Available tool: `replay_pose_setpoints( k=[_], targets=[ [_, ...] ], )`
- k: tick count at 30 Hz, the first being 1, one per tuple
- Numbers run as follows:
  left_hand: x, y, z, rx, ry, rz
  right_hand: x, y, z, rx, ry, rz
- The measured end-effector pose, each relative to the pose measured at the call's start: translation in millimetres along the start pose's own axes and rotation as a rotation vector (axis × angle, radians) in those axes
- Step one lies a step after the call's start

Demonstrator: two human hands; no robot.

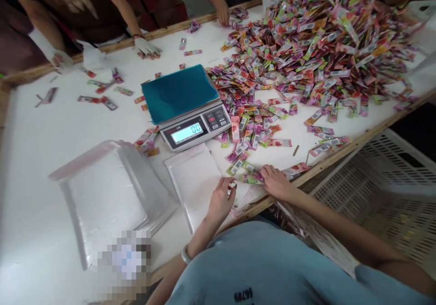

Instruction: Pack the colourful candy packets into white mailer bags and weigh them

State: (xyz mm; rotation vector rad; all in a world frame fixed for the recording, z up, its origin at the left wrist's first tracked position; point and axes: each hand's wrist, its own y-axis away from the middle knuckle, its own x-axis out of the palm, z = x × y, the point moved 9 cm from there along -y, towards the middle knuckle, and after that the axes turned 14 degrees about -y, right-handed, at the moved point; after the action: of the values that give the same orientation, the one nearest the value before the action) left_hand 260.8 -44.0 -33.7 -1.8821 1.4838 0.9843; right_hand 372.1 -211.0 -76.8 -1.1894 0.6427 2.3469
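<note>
My left hand (pixel 223 199) is over the right edge of a flat clear plastic bag (pixel 194 178), fingers bent and thumb apart from them, with nothing visible inside. A short distance to its right, my right hand (pixel 276 183) curls its fingers over the end of some small printed candy sachets (pixel 251 179) near the table's front edge. Pink, green and purple are their colours. A digital scale (pixel 195 130) with a blue-green plate reads 0.0 beyond my hands, its plate bare. Loose sachets lie against its right side.
A large heap of sachets (pixel 327 46) covers the table's far right. Stacked clear bags (pixel 102 191) lie at left. A white plastic crate (pixel 381 182) stands below the wooden edge at right. Across the table, a co-worker's gloved hand (pixel 146 47) and another person's bare hand (pixel 223 13) rest.
</note>
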Motion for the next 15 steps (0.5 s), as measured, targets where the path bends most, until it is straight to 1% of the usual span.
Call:
replay_pose_setpoints(
  k=[2, 4, 5, 6, 7, 8, 9, 10, 11, 12, 14, 15],
  targets=[
    [10.6, 3.4, 8.1, -0.071, 0.140, 0.067, -3.1, 3.1, -15.5, 0.055, -0.150, -0.038],
    [28.2, 1.0, 7.1, -0.099, 0.303, 0.145, -9.3, 1.3, -20.7, 0.064, -0.328, -0.110],
    [38.6, -2.3, 2.3, -0.091, 0.396, 0.185, -11.8, -0.8, -15.1, 0.019, -0.421, -0.156],
    [48.4, -6.8, -4.0, -0.078, 0.497, 0.209, -14.0, -2.8, -4.0, -0.065, -0.512, -0.211],
    [56.8, -12.0, -10.2, -0.072, 0.604, 0.209, -16.0, -3.2, 10.1, -0.176, -0.598, -0.273],
    [63.8, -17.2, -15.0, -0.078, 0.704, 0.184, -18.1, -1.3, 23.5, -0.285, -0.676, -0.345],
    [70.3, -21.7, -18.1, -0.097, 0.789, 0.149, -18.9, 1.9, 33.4, -0.364, -0.727, -0.413],
    [76.4, -24.8, -19.6, -0.124, 0.852, 0.112, -18.2, 4.9, 38.7, -0.394, -0.741, -0.460],
    [81.7, -26.4, -19.6, -0.157, 0.887, 0.075, -17.1, 6.9, 39.6, -0.385, -0.742, -0.481],
    [85.8, -26.7, -18.7, -0.187, 0.894, 0.048, -15.5, 7.0, 38.0, -0.358, -0.747, -0.452],
    [87.8, -25.2, -16.0, -0.221, 0.857, 0.022, -14.2, 2.2, 34.1, -0.328, -0.787, -0.271],
    [84.3, -24.4, -13.1, -0.232, 0.835, 0.002, -18.4, -1.8, 33.9, -0.347, -0.796, -0.187]
  ],
)
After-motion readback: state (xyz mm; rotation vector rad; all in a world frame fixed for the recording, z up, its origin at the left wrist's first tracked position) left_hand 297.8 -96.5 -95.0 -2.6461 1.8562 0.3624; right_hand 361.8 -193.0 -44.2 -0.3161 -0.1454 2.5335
